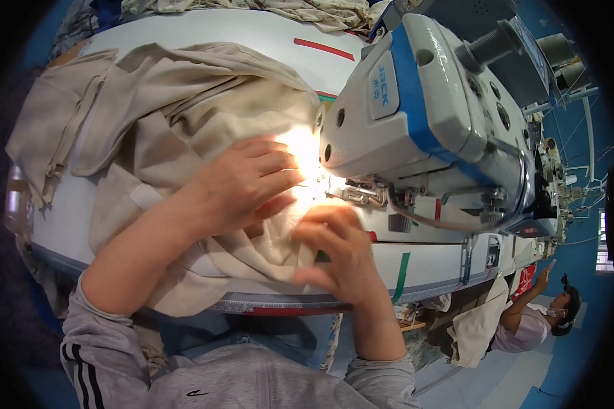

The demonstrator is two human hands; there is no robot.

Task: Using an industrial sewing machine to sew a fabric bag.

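A beige cloth garment point(205, 112) lies in folds over the left part of the sewing table and runs up to the needle area of a white and blue sewing machine point(430, 88). My left hand point(249, 184) rests on it just left of the needle, fingers bent and closed on the cloth; glare from the lamp hides the fingertips. Close in front of the presser foot is my right hand point(338, 245), slightly blurred. Its thumb stands apart from its curved fingers, and I see no cloth gripped between them. The needle itself is lost in the bright light.
The white table point(252, 31) has a measuring tape point(252, 300) along its near edge. Red tape point(324, 49) and green tape point(402, 276) mark its top. Patterned cloth point(252, 7) is heaped at the far edge. Another person point(529, 320) is at the right, beyond beige cloth point(477, 324).
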